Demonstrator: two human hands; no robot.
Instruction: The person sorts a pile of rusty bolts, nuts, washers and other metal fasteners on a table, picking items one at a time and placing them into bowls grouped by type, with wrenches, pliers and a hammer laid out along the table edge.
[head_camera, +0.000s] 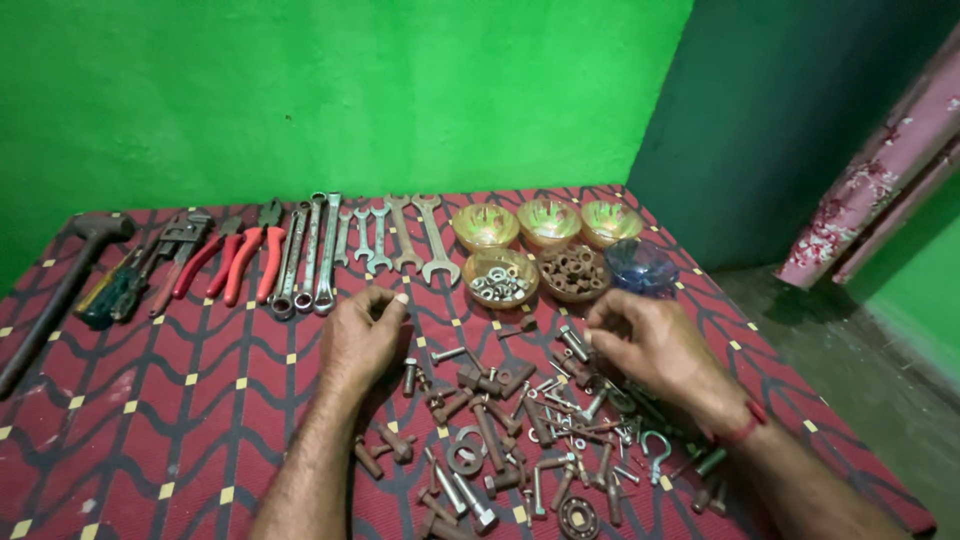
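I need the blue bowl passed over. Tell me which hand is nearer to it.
Right. The right hand is just below and slightly left of the blue bowl; the left hand is far to the bowl's left, beyond the bowl of washers.

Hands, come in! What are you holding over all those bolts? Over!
Left hand pinching something small, too tiny to tell. Right hand fingers curled over the bolt pile. Bowls and wrenches beyond, nothing blocking.

Both hands are hovering over a pile of rusty bolts (520, 430) on the red patterned bench (150, 420): left hand (362, 338) curled shut near its edge, right hand (645, 345) pinching something small. Wrenches (380, 240), pliers (245, 255) and amber bowls (545, 225) are lying behind.
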